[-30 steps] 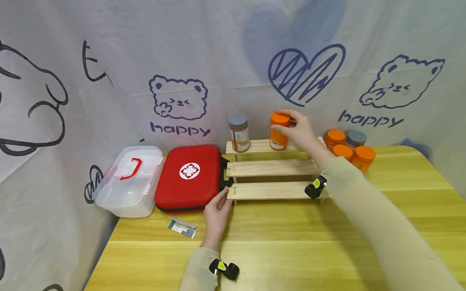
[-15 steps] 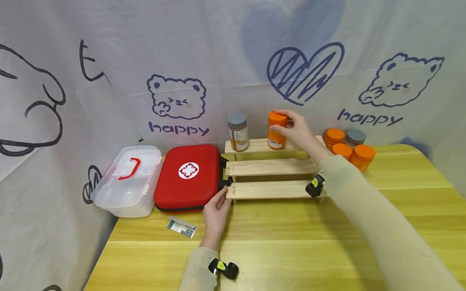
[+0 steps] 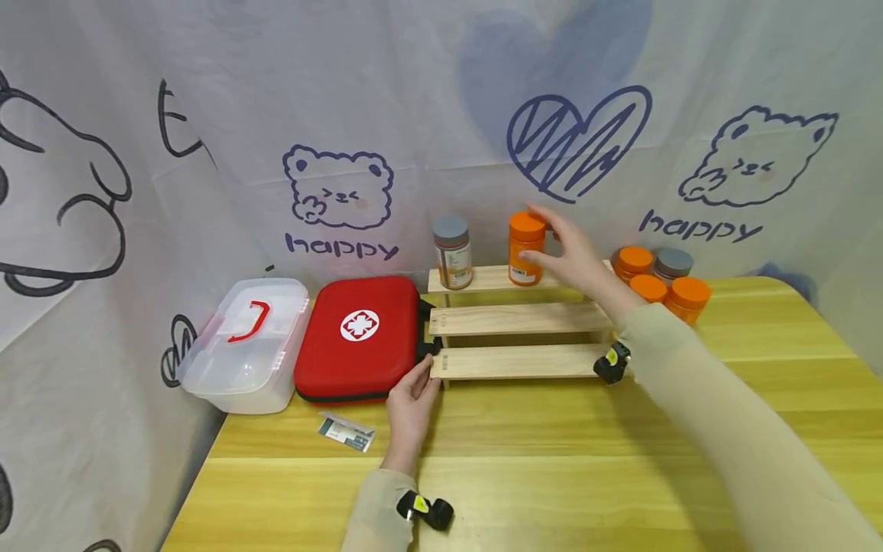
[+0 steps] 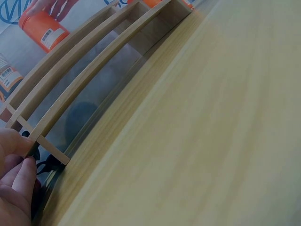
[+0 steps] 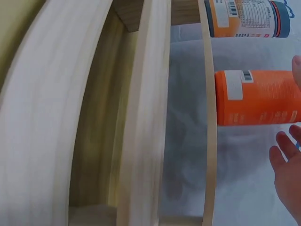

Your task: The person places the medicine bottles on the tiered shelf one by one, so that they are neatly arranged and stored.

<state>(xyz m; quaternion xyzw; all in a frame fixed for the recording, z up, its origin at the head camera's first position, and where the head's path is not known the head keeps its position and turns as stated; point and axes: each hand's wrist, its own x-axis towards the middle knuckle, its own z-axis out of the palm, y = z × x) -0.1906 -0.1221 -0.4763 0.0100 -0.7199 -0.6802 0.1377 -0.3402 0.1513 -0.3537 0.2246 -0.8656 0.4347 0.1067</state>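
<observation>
A three-tier wooden rack (image 3: pixel 517 360) stands on the table. On its top tier is an orange bottle (image 3: pixel 526 253), upright. My right hand (image 3: pixel 576 257) is around that bottle with fingers spread; in the right wrist view a gap shows between the lower fingers (image 5: pixel 284 150) and the bottle (image 5: pixel 256 98). Farther left on the same tier stands a grey-capped bottle (image 3: pixel 452 257) with a white label. With thumb and fingers, my left hand (image 3: pixel 412 402) pinches the front left corner of the lowest tier, also visible in the left wrist view beside the rack's end (image 4: pixel 51 149).
Left of the rack lies a red first-aid case (image 3: pixel 359 337), and beyond it a clear plastic box (image 3: pixel 241 345) with a red handle. A small packet (image 3: pixel 346 432) lies in front. Several orange bottles (image 3: pixel 688 299) and a grey-capped one (image 3: pixel 672 263) stand at the right.
My right hand's fingers have opened away from the orange bottle, and the wrist has drawn slightly right. The bottle shifted slightly left before that. The left hand stays at the rack corner.
</observation>
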